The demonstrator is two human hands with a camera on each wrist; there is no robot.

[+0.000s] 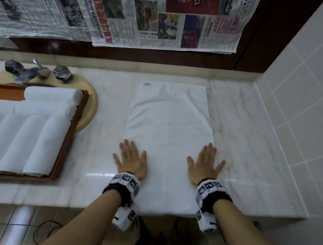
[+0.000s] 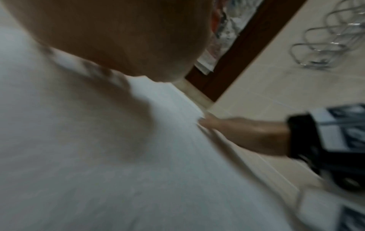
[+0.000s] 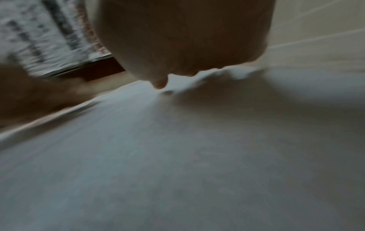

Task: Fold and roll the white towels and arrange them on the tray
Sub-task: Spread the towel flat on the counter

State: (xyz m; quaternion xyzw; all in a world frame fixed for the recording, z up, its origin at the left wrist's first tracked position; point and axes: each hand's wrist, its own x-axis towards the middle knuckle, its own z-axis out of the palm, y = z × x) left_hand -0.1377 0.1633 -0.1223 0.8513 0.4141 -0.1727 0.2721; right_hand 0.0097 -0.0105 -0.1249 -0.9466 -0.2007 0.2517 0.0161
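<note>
Nearest the body, both hands are lying flat on the towel (image 1: 167, 134), which is stretching lengthwise away across the marble counter (image 1: 251, 148), its near end hanging slightly past the front edge. The left hand (image 1: 131, 158) is pressing the towel's left side, fingers (image 1: 126, 145) straight and spread, gripping nothing; the right hand (image 1: 204, 163) is doing the same on the right side, palm down and relaxed, with its outer fingers reaching over the towel's edge onto the marble. The wrist views are blurring, yet each is showing a palm bearing on white cloth, with small ripples bunching by the right fingertips. That points to soft, light, limp fabric that will crease and shift easily, and on polished stone it may well be sliding rather than staying put. Judging from this, the near corners or near short edge look like the place to pinch, both hands working evenly so the roll is not running crooked. A small label (image 1: 146, 84) is marking the far left corner. Further left, the wooden tray (image 1: 68, 140) is sitting over the beige sink (image 1: 92, 105), already carrying a row of rolled towels (image 1: 29, 143) with more lying crosswise behind them, and the tap (image 1: 31, 71) standing beyond.
</note>
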